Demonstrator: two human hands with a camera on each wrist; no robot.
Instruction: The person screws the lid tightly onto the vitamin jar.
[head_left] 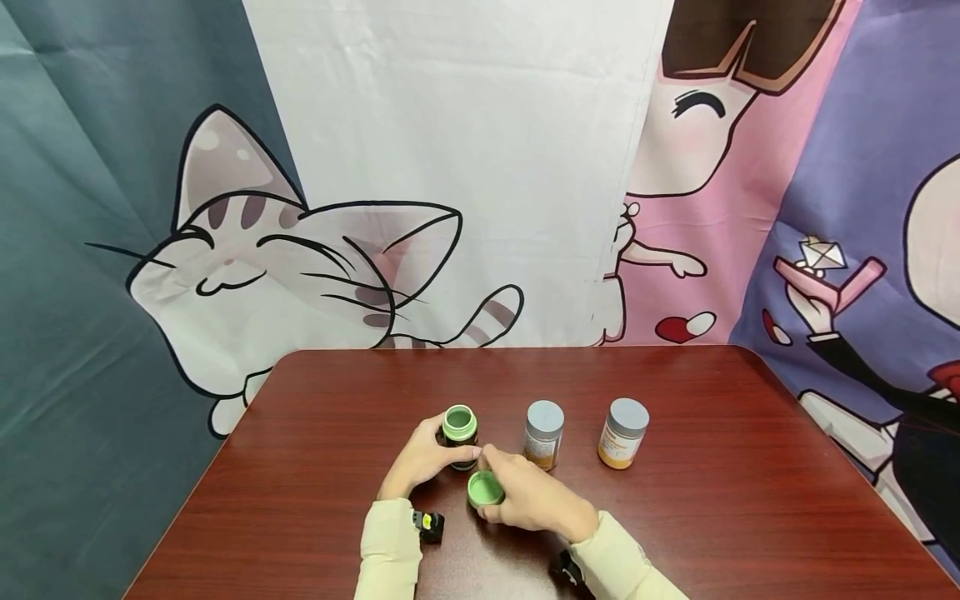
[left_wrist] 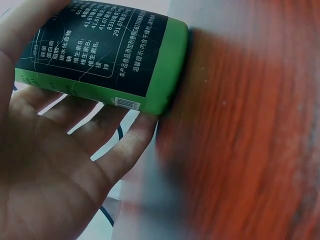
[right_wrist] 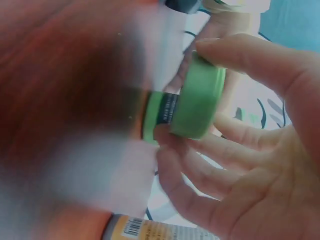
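A green jar (head_left: 460,423) with a black label stands uncapped on the table, its mouth showing in the head view. My left hand (head_left: 422,458) grips it from the left side. In the left wrist view, white print covers the jar's label (left_wrist: 100,45), and the fingers of the left hand (left_wrist: 55,150) curve around its green lower body. Just in front of the jar, my right hand (head_left: 534,496) holds a round green lid (head_left: 486,489) between thumb and fingers. The right wrist view shows the lid (right_wrist: 197,100) off the jar, overlapping it.
Two jars with grey lids stand to the right: a nearer one (head_left: 543,433) close beyond the right hand, and another white and orange jar (head_left: 624,432) farther right. The reddish-brown table (head_left: 300,467) ends at a cartoon-printed cloth (head_left: 465,125).
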